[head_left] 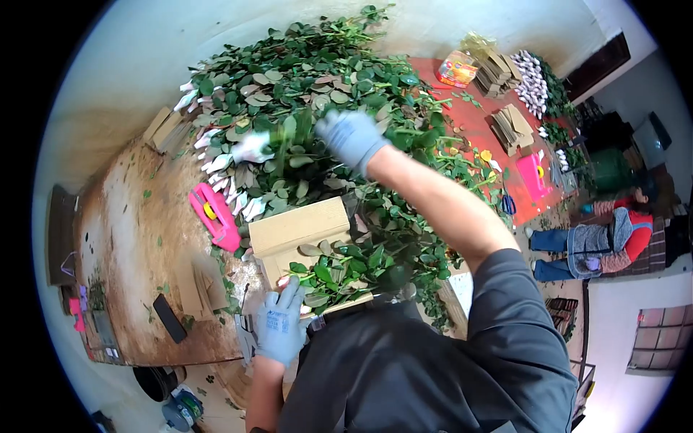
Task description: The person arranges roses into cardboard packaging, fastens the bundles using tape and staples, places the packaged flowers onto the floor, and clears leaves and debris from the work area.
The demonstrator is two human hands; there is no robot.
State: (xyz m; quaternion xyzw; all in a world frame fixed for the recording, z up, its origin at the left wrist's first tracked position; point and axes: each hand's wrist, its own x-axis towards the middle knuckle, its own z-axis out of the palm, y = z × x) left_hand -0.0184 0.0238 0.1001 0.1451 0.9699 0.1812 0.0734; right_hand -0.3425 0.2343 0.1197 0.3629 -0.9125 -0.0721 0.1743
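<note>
My right hand point(350, 137), in a grey-blue glove and smeared by motion, is closed on a leafy rose stem above the heap. That rose's bud point(253, 148), in a white sleeve, points left. My left hand point(283, 325), gloved alike, lies with fingers stretched at the near left corner of an opened cardboard wrap point(299, 227), touching flower heads partly hidden under it. Several cut leafy stems point(354, 268) lie inside the wrap. Behind it spreads a big pile of roses point(303, 86), with white-sleeved buds along its left side.
A pink stapler or tape tool point(215, 216), a black phone point(170, 318) and folded cardboard point(198, 285) lie to the left. On the red table point(473, 119) are cardboard stacks point(511, 130), blue scissors point(508, 203) and another pink tool point(533, 177). Another person point(603, 242) stands at right.
</note>
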